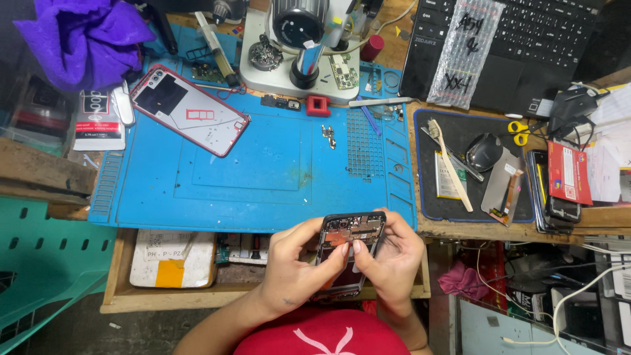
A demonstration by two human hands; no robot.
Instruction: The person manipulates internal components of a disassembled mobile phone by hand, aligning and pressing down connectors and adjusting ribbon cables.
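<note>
An opened black smartphone (348,231) with its inner boards showing is held upright over the open drawer, just in front of the blue work mat (263,171). My left hand (297,266) grips its left side, thumb and forefinger pressing on the inside. My right hand (393,256) holds the right edge, its thumb resting on the middle of the phone. A red-rimmed phone back shell (189,108) lies at the mat's far left.
A microscope base (299,62) stands at the mat's back. A purple cloth (79,39) is far left. To the right lie a black pad (460,131) with a toothbrush (450,164), mouse (484,151), yellow scissors (519,131), and a laptop keyboard (526,39). A wooden drawer (197,263) is open below.
</note>
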